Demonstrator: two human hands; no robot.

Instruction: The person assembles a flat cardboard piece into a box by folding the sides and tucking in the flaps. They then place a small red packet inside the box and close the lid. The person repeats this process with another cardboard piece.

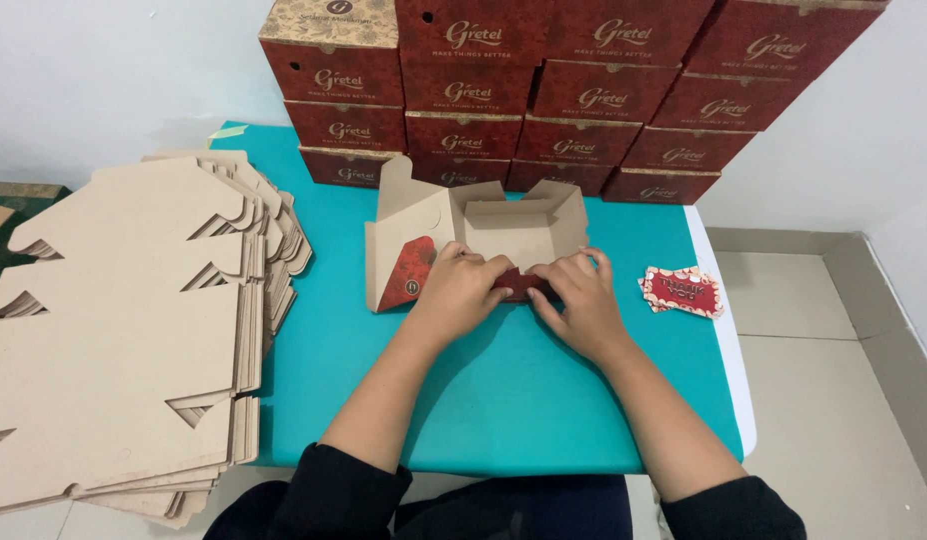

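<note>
On the teal table (503, 400), near its far edge, left hand (461, 290) and right hand (575, 300) press curled fingers on a half-folded cardboard box (483, 225), flat blanks (123, 330) stacked at the left edge

Half-folded cardboard box (483, 235) sitting open on the teal table, mid-assembly.
It's lying near the middle, plain brown inside showing, red patterned outside peeking at the left flap and front edge; its back and side walls are standing up, flaps splaying outward, the front wall folding low at the near side.
</note>
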